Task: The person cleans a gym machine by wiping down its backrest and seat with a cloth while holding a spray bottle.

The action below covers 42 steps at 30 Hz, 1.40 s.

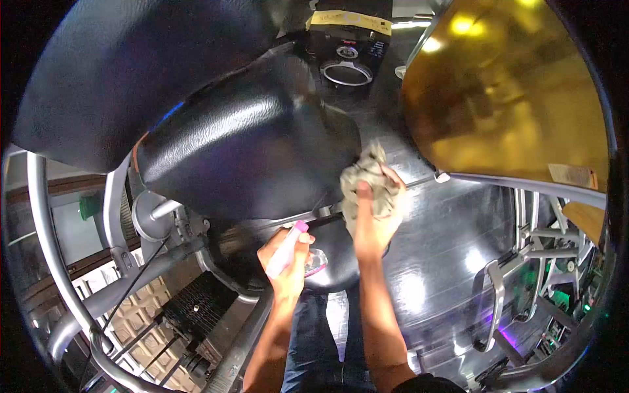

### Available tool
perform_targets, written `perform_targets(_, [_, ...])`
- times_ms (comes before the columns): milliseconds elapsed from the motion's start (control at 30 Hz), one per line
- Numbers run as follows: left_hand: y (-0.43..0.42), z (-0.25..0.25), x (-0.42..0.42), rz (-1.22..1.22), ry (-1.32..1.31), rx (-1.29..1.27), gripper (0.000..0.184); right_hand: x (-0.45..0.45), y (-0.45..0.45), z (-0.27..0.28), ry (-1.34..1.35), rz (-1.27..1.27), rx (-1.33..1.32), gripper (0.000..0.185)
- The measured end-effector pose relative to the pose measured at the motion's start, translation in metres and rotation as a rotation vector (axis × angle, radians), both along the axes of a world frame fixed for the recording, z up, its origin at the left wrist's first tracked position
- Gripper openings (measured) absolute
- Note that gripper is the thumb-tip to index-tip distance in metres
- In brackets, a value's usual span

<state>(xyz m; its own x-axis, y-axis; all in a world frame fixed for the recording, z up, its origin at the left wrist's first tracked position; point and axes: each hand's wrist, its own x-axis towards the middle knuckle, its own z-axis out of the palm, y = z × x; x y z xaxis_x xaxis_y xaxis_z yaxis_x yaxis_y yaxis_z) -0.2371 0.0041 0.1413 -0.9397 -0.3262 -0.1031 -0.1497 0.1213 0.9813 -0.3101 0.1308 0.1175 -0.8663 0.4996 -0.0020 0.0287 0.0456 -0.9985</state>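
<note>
My left hand (285,270) is closed around a spray bottle (316,261) with a white and pink spray head and a clear body, partly hidden by the fingers. My right hand (378,226) grips a crumpled beige cloth (354,181), the thumb pressed over it. The cloth is at the right end of a glossy black padded cushion (242,154); whether it touches the cushion I cannot tell. A smaller black pad (344,252) lies below, between my two forearms.
A large black pad (157,59) rises at upper left, beside grey metal tubes (49,223). A gold-tinted panel (504,98) stands at upper right. A black speaker-like box (347,56) is at the back. Metal frames (495,304) stand on the shiny dark floor (445,242).
</note>
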Motion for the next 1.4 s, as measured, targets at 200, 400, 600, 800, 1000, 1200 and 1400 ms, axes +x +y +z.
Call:
perform_targets(200, [-0.039,0.0,0.037,0.002,-0.042,0.201,0.019,-0.005,-0.044,-0.017,0.243,-0.053,0.312,0.042])
perform_targets(400, [-0.06,0.006,0.05,-0.03,-0.108,0.245,0.027,0.015,-0.047,-0.066,0.048,-0.138,0.043,0.039])
perform_targets(600, [-0.079,0.011,0.054,-0.119,-0.141,0.126,0.043,-0.029,-0.067,-0.008,0.227,-0.278,0.02,0.039])
perform_targets(800, [-0.09,0.01,0.059,-0.175,-0.123,0.115,0.041,-0.02,-0.077,-0.006,0.409,-0.182,0.198,0.038])
perform_targets(1000, [-0.096,0.006,0.064,-0.142,-0.064,0.234,0.026,0.035,-0.071,-0.079,0.139,0.02,0.36,0.039])
perform_targets(1200, [-0.105,0.005,0.071,-0.175,-0.075,0.158,0.027,0.001,-0.079,-0.024,0.289,-0.126,0.384,0.033])
perform_targets(1400, [-0.104,0.004,0.076,-0.135,-0.111,0.126,0.042,0.011,-0.101,-0.024,0.381,0.128,0.444,0.046])
